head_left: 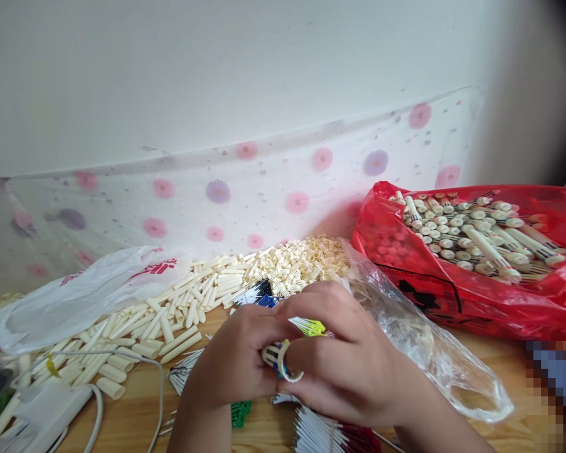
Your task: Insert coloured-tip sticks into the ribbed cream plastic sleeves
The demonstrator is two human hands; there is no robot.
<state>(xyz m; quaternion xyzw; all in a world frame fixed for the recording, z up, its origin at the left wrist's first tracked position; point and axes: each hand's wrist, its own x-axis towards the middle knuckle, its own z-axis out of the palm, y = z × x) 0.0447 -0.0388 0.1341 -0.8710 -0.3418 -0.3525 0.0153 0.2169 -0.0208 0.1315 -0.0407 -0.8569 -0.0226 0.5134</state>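
Observation:
My left hand and my right hand meet over the wooden table. Between them is a small cream slotted piece, with dark bars in its slots and a curled cream strip at its open end. The fingers of my left hand wrap round its far side. My right fingers are bent against the curled strip. Yellow-green tipped sticks show between my right fingers; how they are held is partly hidden. White sticks with dark red ends lie below my hands, and green-ended pieces lie by my left wrist.
Cream tubes and a heap of small cream pieces lie behind my hands. A red bag of assembled pieces stands at the right, beside a clear bag. A white power strip with cables is at the left.

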